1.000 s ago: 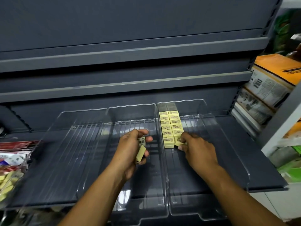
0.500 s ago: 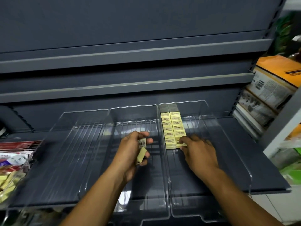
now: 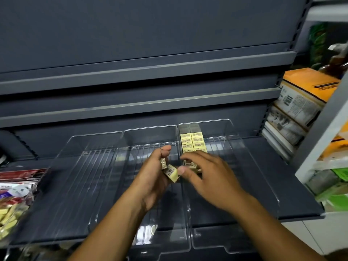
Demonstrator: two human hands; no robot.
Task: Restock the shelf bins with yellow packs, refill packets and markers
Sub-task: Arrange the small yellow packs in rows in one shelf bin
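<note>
Three clear plastic bins sit side by side on the dark shelf: the left bin (image 3: 79,178), the middle bin (image 3: 131,140) and the right bin (image 3: 235,147). Two rows of small yellow packs (image 3: 192,143) line the right bin's left side. My left hand (image 3: 154,176) hovers over the middle bin and grips two yellow packs (image 3: 170,172). My right hand (image 3: 209,176) has come across to them, its thumb and a finger on the lower pack, the other fingers spread over the front of the rows.
At the left edge lies a pile of loose yellow packs (image 3: 7,217) and red and white packets (image 3: 17,183). Orange and white boxes (image 3: 301,98) are stacked on the neighbouring shelf at right. Two grey shelf lips run above the bins.
My right hand has left the front of the yellow rows and moved left to the packs in my left hand. My left hand has lifted slightly toward it.
</note>
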